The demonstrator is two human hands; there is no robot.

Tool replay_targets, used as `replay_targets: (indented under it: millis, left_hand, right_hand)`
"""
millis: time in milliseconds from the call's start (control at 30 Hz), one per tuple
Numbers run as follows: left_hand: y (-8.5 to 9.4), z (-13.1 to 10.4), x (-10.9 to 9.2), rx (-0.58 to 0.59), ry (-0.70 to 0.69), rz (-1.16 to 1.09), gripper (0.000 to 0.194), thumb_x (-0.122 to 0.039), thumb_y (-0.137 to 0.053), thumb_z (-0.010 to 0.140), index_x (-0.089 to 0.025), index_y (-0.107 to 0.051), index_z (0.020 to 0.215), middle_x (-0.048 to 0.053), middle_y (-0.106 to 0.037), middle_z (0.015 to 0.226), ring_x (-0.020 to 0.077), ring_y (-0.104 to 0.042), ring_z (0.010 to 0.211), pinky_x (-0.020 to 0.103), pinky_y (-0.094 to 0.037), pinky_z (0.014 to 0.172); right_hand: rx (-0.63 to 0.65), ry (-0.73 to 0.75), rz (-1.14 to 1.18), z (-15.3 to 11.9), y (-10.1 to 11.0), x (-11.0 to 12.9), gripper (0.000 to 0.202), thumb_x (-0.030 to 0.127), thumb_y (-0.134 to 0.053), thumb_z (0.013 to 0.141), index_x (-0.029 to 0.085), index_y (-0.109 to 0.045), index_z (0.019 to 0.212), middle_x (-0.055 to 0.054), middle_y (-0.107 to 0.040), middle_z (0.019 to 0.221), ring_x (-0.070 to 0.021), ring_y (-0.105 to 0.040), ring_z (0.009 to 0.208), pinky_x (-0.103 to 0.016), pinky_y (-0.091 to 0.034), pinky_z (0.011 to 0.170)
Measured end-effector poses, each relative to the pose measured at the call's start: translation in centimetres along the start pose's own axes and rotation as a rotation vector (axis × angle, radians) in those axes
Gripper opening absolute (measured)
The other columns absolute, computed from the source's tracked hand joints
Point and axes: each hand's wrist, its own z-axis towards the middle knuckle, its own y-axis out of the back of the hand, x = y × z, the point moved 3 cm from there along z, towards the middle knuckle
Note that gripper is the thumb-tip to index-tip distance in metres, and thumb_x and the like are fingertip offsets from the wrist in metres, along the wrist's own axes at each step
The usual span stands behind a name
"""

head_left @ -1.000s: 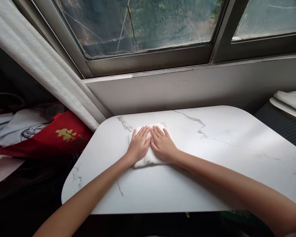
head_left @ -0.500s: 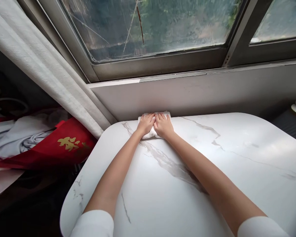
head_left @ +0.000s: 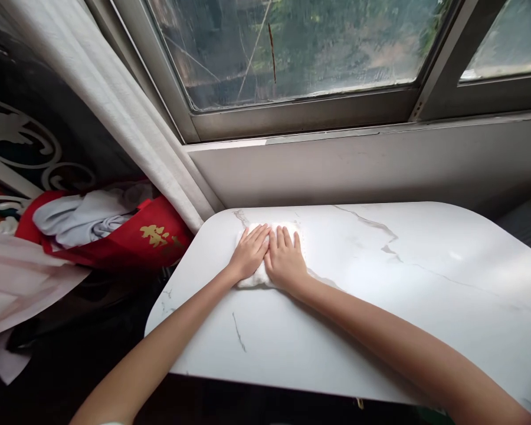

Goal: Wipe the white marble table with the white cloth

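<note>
A folded white cloth (head_left: 259, 278) lies on the white, grey-veined tabletop (head_left: 380, 330), a short way in from its far edge. My left hand (head_left: 249, 254) rests flat on the cloth's left part, fingers stretched out and pointing away from me. On its right part, my right hand (head_left: 285, 260) presses down with fingers extended and slightly apart. The two hands touch each other at the thumbs, and they cover much of the cloth.
Behind the table stand a low wall (head_left: 336, 174) and a sliding window (head_left: 310, 53). A pale curtain (head_left: 128, 118) hangs at the left. Beside the table, a red bag (head_left: 154, 236) holds light grey fabric (head_left: 84, 215). Pink fabric (head_left: 22, 277) hangs further left.
Both hands and the cloth have come back toward me from the table's far edge. The view has shifted, showing more of the left side and the table's near edge.
</note>
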Motion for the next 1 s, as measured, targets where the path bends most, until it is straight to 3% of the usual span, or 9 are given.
replay_targets:
  millis: [167, 300, 400, 500, 600, 700, 1000]
  left_hand:
    - [1.5, -8.4, 0.5, -0.030, 0.027, 0.008, 0.050, -0.028, -0.018, 0.096, -0.017, -0.032, 0.143, 0.006, -0.034, 0.149, 0.0165, -0.024, 0.139, 0.044, -0.013, 0.116]
    - [2.8, -14.3, 2.0, -0.060, 0.060, 0.043, 0.050, -0.030, -0.017, 0.097, -0.018, -0.028, 0.145, 0.007, -0.035, 0.149, 0.0171, -0.025, 0.139, 0.046, -0.014, 0.115]
    - [3.6, -17.3, 3.9, -0.069, 0.098, 0.072, 0.050, -0.031, -0.016, 0.097, -0.021, -0.026, 0.145, 0.006, -0.034, 0.149, 0.0172, -0.026, 0.139, 0.046, -0.016, 0.115]
    - [4.2, -18.2, 5.9, -0.068, 0.158, 0.079, 0.050, -0.033, -0.016, 0.097, -0.020, -0.027, 0.145, 0.007, -0.036, 0.148, 0.0178, -0.028, 0.138, 0.046, -0.017, 0.115]
    - [4.4, -16.9, 7.8, -0.082, 0.209, 0.084, 0.051, -0.033, -0.015, 0.097, -0.018, -0.031, 0.142, 0.008, -0.038, 0.147, 0.0179, -0.031, 0.137, 0.047, -0.017, 0.114]
    - [4.3, -14.1, 9.5, -0.119, 0.239, 0.084, 0.051, -0.032, -0.015, 0.095, -0.017, -0.037, 0.139, 0.008, -0.040, 0.145, 0.0177, -0.033, 0.135, 0.046, -0.016, 0.115]
    - [3.1, -1.1, 13.2, -0.136, 0.247, 0.036, 0.048, -0.030, -0.019, 0.094, -0.016, -0.043, 0.134, 0.007, -0.044, 0.143, 0.0177, -0.035, 0.134, 0.043, -0.016, 0.114]
  right_hand:
    - [0.029, 0.135, 0.077, -4.4, 0.9, 5.6, 0.059, 0.030, -0.032, 0.093, -0.005, -0.032, 0.140, -0.026, -0.030, 0.146, -0.0384, -0.021, 0.137, -0.059, -0.014, 0.109]
    - [0.075, 0.262, 0.167, -6.5, 1.3, 9.8, 0.061, 0.033, -0.031, 0.093, -0.005, -0.032, 0.141, -0.026, -0.029, 0.146, -0.0386, -0.019, 0.138, -0.062, -0.014, 0.108]
    - [0.077, 0.334, 0.220, -6.7, 1.0, 12.5, 0.061, 0.033, -0.033, 0.092, -0.005, -0.032, 0.140, -0.026, -0.031, 0.146, -0.0397, -0.020, 0.137, -0.063, -0.015, 0.108]
    - [0.059, 0.366, 0.252, -5.5, 0.3, 14.1, 0.062, 0.033, -0.034, 0.091, -0.007, -0.032, 0.139, -0.028, -0.032, 0.144, -0.0405, -0.021, 0.136, -0.063, -0.017, 0.107]
    - [0.047, 0.362, 0.271, -3.3, -0.7, 14.5, 0.063, 0.033, -0.035, 0.091, -0.007, -0.033, 0.139, -0.029, -0.033, 0.144, -0.0402, -0.023, 0.136, -0.061, -0.017, 0.107]
    - [0.057, 0.341, 0.299, -0.2, -1.9, 13.7, 0.061, 0.033, -0.035, 0.091, -0.005, -0.035, 0.139, -0.027, -0.034, 0.144, -0.0372, -0.025, 0.136, -0.058, -0.016, 0.109]
    - [0.083, 0.146, 0.285, 10.0, -4.7, 7.6, 0.055, 0.028, -0.032, 0.091, 0.003, -0.036, 0.140, -0.019, -0.034, 0.147, -0.0274, -0.025, 0.137, -0.048, -0.012, 0.112]
